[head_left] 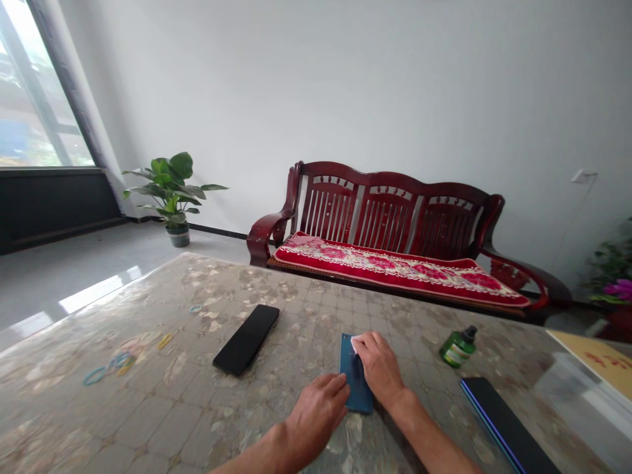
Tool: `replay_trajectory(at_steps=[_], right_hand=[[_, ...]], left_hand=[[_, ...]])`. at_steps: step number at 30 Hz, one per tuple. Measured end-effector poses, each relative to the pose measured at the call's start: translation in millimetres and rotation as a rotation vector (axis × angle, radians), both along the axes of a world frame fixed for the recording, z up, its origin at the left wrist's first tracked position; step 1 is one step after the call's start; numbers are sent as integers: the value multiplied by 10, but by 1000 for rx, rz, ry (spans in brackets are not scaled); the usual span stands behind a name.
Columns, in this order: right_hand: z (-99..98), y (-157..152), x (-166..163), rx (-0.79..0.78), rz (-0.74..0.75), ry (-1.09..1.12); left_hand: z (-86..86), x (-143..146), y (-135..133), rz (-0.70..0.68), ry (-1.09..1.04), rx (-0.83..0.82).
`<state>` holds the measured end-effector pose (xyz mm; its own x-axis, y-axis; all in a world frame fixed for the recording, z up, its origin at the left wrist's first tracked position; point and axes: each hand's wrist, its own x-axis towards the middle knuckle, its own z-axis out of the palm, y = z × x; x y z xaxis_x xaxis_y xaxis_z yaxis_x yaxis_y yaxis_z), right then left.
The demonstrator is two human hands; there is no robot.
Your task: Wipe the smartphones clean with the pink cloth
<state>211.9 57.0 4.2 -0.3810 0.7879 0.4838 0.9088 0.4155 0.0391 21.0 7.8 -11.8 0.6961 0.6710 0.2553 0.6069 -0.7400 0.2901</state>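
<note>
A blue smartphone [359,395] lies back side up on the patterned tablecloth, its camera corner at the far left. Fingers bent along its left edge, my left hand [318,411] holds the phone against the table. My right hand [380,365] pinches a small white wipe [354,342] and presses it on the upper part of the phone's back. Part of the wipe is hidden under the fingers. To the left rests a black smartphone [247,339], apart from both hands. A green bottle [458,346] with a dark cap is right of my right hand.
Another dark phone [508,424] lies at the right, near a clear box [567,382] and a yellowish card [597,359]. Blue and yellow rubber bands [118,362] are scattered on the left of the tablecloth [162,421]. Beyond the table stand a red wooden bench [390,210] and a potted plant [172,191].
</note>
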Motion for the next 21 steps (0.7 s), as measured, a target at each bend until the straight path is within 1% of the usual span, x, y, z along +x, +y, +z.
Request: replay_trajectory(at_steps=[3, 8, 15, 18, 21], right_hand=[[-26, -34, 7, 22, 17, -11], [-41, -67, -17, -6, -32, -60], [-138, -35, 0, -32, -11, -5], [-192, -93, 27, -21, -4, -1], [-242, -210, 53, -4, 36, -13]], left_hand=[[36, -5, -14, 3, 0, 3], [69, 0, -22, 1, 24, 13], [64, 10, -20, -8, 30, 19], [69, 3, -24, 1, 29, 5], [47, -4, -24, -2, 14, -3]])
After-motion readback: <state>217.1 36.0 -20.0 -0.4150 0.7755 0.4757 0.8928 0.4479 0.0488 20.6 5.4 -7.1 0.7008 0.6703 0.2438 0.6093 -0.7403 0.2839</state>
